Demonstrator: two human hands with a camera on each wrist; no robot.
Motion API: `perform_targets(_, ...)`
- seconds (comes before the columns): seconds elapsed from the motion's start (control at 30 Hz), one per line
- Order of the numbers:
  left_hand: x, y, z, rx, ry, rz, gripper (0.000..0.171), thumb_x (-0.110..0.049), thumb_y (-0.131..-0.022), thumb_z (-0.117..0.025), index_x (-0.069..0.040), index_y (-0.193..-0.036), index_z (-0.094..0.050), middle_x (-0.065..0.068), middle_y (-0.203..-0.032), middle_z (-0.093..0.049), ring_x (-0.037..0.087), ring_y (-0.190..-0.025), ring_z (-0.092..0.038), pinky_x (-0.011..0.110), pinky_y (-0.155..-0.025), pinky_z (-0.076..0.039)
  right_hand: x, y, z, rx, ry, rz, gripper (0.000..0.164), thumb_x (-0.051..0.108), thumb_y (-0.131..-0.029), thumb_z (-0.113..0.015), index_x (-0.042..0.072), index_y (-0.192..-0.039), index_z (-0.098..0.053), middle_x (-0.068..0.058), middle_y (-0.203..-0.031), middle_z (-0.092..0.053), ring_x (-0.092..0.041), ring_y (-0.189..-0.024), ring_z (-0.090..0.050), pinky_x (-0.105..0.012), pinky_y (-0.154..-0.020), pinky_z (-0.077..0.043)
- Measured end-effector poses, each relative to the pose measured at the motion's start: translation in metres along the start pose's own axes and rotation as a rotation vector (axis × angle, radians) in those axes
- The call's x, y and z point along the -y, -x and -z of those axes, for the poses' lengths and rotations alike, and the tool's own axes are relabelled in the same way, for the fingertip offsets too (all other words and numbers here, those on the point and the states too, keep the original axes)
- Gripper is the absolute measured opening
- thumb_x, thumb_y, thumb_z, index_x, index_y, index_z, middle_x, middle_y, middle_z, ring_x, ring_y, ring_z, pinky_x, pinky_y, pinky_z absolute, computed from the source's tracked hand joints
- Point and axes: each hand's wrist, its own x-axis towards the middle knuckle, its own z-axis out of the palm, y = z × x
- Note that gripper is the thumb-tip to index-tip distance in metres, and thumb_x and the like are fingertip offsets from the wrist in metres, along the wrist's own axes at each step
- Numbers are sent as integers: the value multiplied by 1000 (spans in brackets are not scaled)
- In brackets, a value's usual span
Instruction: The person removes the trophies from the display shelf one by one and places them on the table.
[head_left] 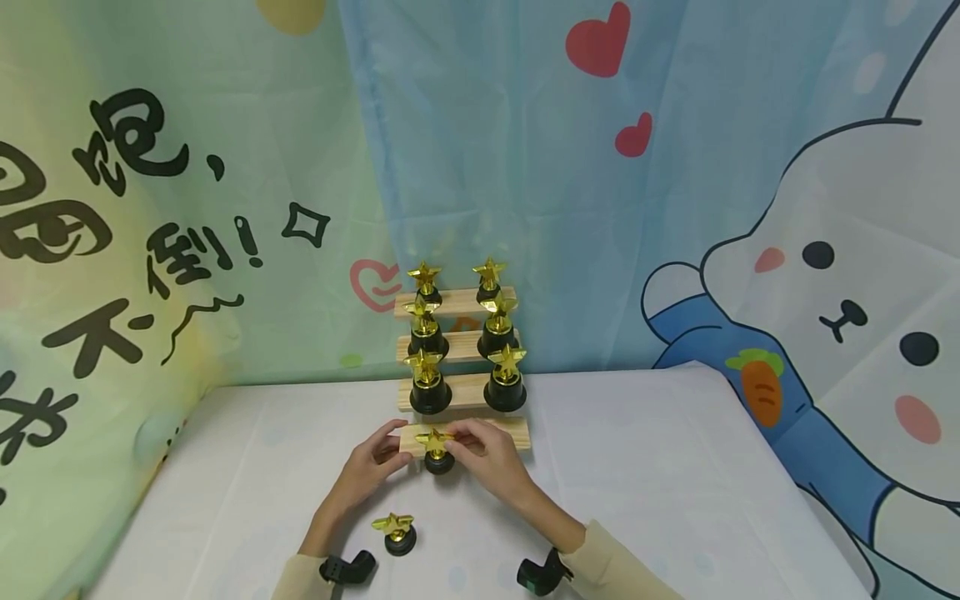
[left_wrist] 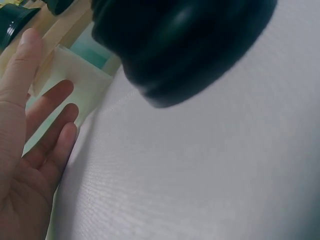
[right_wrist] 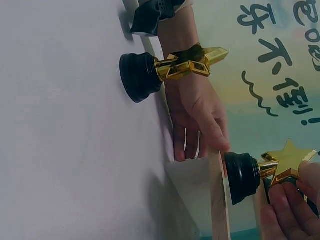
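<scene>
My right hand (head_left: pixel 491 458) pinches a small trophy (head_left: pixel 435 450) by its gold star. Its black base (right_wrist: pixel 242 177) is at the top face of the lowest plank (head_left: pixel 510 432) of a wooden stepped rack; firm contact cannot be made out. At that plank's left end is my left hand (head_left: pixel 371 462), thumb (left_wrist: pixel 22 65) against the wood and the other fingers loosely extended below it. A second star trophy (head_left: pixel 397 533) stands on the table in front of the left hand; its dark base (left_wrist: pixel 185 50) looms close in the left wrist view.
Pairs of matching trophies, such as one at left (head_left: pixel 429 387) and one at right (head_left: pixel 506 387), stand on the three higher planks. A white cloth (head_left: pixel 637 483) covers the table. Behind hangs a printed curtain (head_left: pixel 510 167) with a cartoon bear.
</scene>
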Motion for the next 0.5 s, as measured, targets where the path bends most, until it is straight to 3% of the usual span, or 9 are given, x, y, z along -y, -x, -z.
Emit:
perform_targets(0.27,-1,0,0,-1,1,-22,59,-25,-88,-71,-11,-140,-47,15,-115,-70,15,-103,-68,20,-84,-54,1,6,3,13,-10,3,18,16,-89,-70,8,-105,-69,-7,-99,-70,-17,-90,-67,-21,-79,-56)
perform_targets(0.5,-2,0,0,14,10,-19,61,-24,-89,-70,-6,-141,-45,17,-115,-70,21,-104,-68,18,-85,-53,22,16,8,27,9,25,17,5,-89,-68,-3,-104,-67,-15,-98,-70,-23,-88,-67,-23,-78,-57)
